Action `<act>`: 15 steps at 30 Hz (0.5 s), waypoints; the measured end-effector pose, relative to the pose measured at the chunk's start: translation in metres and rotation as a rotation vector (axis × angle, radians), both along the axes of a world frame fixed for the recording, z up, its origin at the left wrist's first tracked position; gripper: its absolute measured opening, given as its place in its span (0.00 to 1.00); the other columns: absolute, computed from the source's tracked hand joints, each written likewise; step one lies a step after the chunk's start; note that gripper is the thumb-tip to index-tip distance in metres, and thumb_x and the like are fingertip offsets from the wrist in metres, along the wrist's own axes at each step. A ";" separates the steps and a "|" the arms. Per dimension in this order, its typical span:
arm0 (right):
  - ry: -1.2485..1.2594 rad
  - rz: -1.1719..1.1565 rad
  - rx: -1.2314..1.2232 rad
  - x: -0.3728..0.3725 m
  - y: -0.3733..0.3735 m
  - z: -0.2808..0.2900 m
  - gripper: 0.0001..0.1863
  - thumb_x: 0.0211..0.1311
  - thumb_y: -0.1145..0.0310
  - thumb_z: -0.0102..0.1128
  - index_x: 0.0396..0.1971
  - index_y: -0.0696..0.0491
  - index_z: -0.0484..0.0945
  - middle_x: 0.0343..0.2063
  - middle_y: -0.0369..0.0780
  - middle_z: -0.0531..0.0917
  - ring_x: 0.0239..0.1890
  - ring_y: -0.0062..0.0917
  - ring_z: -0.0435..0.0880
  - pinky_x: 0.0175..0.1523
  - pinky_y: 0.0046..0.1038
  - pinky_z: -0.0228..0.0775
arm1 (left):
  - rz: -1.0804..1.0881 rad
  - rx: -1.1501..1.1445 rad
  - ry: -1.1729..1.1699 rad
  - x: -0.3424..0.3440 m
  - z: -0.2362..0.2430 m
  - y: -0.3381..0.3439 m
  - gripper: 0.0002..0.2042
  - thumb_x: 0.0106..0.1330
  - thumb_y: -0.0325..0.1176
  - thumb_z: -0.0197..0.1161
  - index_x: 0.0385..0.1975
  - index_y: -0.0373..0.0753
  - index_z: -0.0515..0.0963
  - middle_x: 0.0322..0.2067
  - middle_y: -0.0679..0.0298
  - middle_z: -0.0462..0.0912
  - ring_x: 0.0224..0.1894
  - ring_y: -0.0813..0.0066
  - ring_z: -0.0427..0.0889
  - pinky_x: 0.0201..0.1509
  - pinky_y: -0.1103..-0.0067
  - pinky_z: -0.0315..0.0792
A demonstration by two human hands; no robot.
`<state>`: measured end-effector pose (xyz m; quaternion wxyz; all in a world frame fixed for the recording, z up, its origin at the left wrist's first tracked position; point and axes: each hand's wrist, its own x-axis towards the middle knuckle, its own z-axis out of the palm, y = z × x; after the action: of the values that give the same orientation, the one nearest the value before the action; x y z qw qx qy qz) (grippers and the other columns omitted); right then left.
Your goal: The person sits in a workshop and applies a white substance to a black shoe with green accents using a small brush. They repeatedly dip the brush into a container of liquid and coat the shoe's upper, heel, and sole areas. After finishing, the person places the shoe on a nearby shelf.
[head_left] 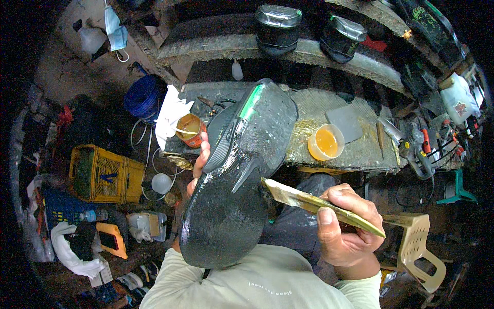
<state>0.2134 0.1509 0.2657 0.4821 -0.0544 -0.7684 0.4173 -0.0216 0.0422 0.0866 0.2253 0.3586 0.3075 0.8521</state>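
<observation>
A large black shoe point(226, 206) is held sole-up in front of my chest, its underside shiny and wet-looking. My left hand point(201, 158) is wrapped round its left side; the fingers show at the edge and the rest is hidden behind it. Between the thumb and fingers of my right hand point(352, 224) is a flat, yellowish, coated stick point(314, 202). Its pale end is at the right edge of the sole; I cannot tell whether it touches. Beyond, on the bench, are a clear tub point(326, 142) of amber liquid and an orange-brown can point(190, 130) with a stick in it.
The grey workbench point(360, 157) runs across ahead, with a grey flat piece point(343, 123) and tools at its right. More shoes point(278, 31) stand on a shelf above. A yellow crate point(105, 175) and blue bucket point(141, 97) are left; a beige plastic chair point(419, 252) is right.
</observation>
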 end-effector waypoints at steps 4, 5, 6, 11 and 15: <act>0.005 -0.015 0.036 -0.002 0.001 0.001 0.20 0.52 0.85 0.71 0.47 0.65 0.80 0.28 0.48 0.87 0.27 0.32 0.86 0.34 0.31 0.79 | 0.005 0.025 0.001 0.000 0.000 0.001 0.31 0.62 0.43 0.63 0.66 0.42 0.69 0.65 0.54 0.69 0.67 0.54 0.64 0.69 0.56 0.63; 0.006 -0.008 0.026 -0.003 0.001 0.001 0.19 0.52 0.84 0.71 0.47 0.65 0.81 0.28 0.48 0.87 0.27 0.33 0.86 0.34 0.31 0.79 | 0.007 0.029 0.001 0.001 0.000 0.001 0.30 0.63 0.43 0.63 0.66 0.42 0.68 0.65 0.54 0.69 0.67 0.53 0.64 0.69 0.56 0.63; 0.007 -0.001 0.015 -0.003 0.001 0.002 0.19 0.52 0.84 0.71 0.46 0.65 0.81 0.29 0.48 0.87 0.27 0.33 0.86 0.33 0.31 0.79 | 0.007 0.033 0.002 0.002 0.000 0.002 0.30 0.63 0.43 0.63 0.66 0.43 0.68 0.66 0.53 0.68 0.67 0.53 0.63 0.69 0.56 0.62; -0.015 -0.011 0.054 -0.007 0.000 0.003 0.18 0.52 0.84 0.72 0.45 0.65 0.82 0.29 0.48 0.87 0.26 0.33 0.86 0.32 0.30 0.79 | 0.014 0.045 0.006 0.006 -0.001 0.001 0.30 0.64 0.44 0.60 0.67 0.43 0.67 0.67 0.53 0.67 0.68 0.52 0.62 0.70 0.54 0.62; 0.002 -0.005 0.074 -0.009 -0.003 0.003 0.18 0.50 0.85 0.72 0.44 0.65 0.82 0.27 0.46 0.86 0.25 0.32 0.85 0.31 0.30 0.78 | 0.019 0.056 0.012 0.006 -0.003 -0.001 0.30 0.66 0.44 0.58 0.68 0.43 0.67 0.68 0.52 0.66 0.69 0.51 0.60 0.70 0.53 0.61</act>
<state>0.2041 0.1483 0.2688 0.4855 -0.0380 -0.7827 0.3875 -0.0154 0.0412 0.0838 0.2052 0.3668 0.2883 0.8604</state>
